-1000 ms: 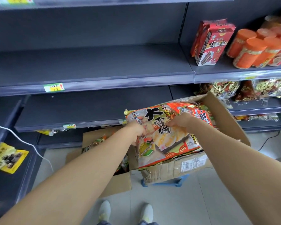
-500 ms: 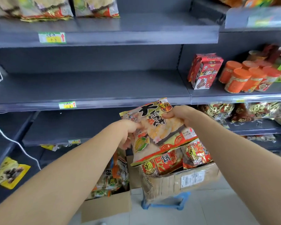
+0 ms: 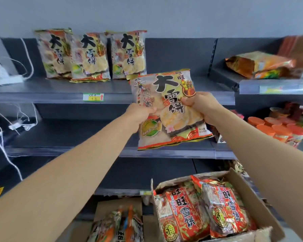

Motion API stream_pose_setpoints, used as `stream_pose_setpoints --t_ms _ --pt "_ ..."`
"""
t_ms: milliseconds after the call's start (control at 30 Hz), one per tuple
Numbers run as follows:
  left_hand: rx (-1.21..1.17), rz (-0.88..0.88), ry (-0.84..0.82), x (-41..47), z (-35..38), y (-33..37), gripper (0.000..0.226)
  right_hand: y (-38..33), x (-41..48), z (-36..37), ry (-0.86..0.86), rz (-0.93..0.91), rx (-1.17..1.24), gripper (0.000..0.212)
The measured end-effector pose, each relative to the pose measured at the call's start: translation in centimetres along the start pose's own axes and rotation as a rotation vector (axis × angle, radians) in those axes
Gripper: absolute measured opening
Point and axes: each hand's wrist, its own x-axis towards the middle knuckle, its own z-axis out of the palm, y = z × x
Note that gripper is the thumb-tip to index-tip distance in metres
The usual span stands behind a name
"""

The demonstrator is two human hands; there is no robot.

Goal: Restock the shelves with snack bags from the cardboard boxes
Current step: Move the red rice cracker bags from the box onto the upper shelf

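Observation:
Both hands hold one large rice-cracker snack bag (image 3: 170,117) upright in the air, in front of the top grey shelf (image 3: 59,97). My left hand (image 3: 140,116) grips its left edge and my right hand (image 3: 198,104) grips its right edge. Three matching bags (image 3: 89,56) stand in a row on that shelf, up and to the left of the held bag. Below right, an open cardboard box (image 3: 248,198) holds several red snack bags (image 3: 199,212). A second box (image 3: 112,208) at bottom centre holds other bags.
White cables and a power strip (image 3: 5,77) lie at the left end of the top shelf. A yellow price tag (image 3: 93,97) is on the shelf lip. Orange-lidded cups (image 3: 278,127) and snack packs (image 3: 259,64) fill the right-hand shelves.
Both hands have lifted the bag out of the box and up from the middle shelf's height to the top shelf. The view has tilted upward with it.

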Motion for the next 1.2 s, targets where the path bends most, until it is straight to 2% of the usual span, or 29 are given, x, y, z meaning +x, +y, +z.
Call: stream_pose_setpoints --t_ms 100,167,233,367,400,467,533,800,967,1200 --pt "-0.031 0.101 0.070 2.0 -1.1 3.0 0.039 -2.5 1.3 0.3 0.064 -0.145 0.058 0.028" --pt "-0.053 0.161 0.080 3.5 -1.6 4.7 0.040 -3.9 2.5 0.6 0.129 -0.218 0.065 0.045" --pt "-0.061 0.199 0.084 5.2 -1.9 6.2 0.052 -5.1 3.9 0.8 0.184 -0.260 0.061 0.053" --pt "-0.067 0.262 0.068 10.1 -2.2 8.6 0.073 -7.0 7.1 1.6 0.238 -0.316 0.046 0.051" --pt "-0.058 0.270 0.074 11.6 -2.3 9.1 0.072 -7.4 8.1 1.9 0.253 -0.329 0.038 0.051" --pt "-0.039 0.289 0.065 14.3 -2.5 10.0 0.054 -8.1 10.2 2.5 0.298 -0.351 0.011 0.047" --pt "0.002 0.317 0.050 17.1 -2.5 10.8 0.047 -8.7 12.7 3.0 0.331 -0.371 0.021 0.042" --pt "0.090 0.301 -0.110 25.9 -0.9 13.2 0.056 -8.9 23.6 4.0 0.436 -0.366 -0.021 0.037" --pt "0.107 0.265 -0.120 31.4 0.0 12.8 0.064 -7.2 28.4 4.9 0.398 -0.278 -0.094 0.030" --pt "0.177 0.272 -0.076 35.9 0.9 12.6 0.062 -7.0 32.7 6.0 0.428 -0.186 -0.194 0.051"
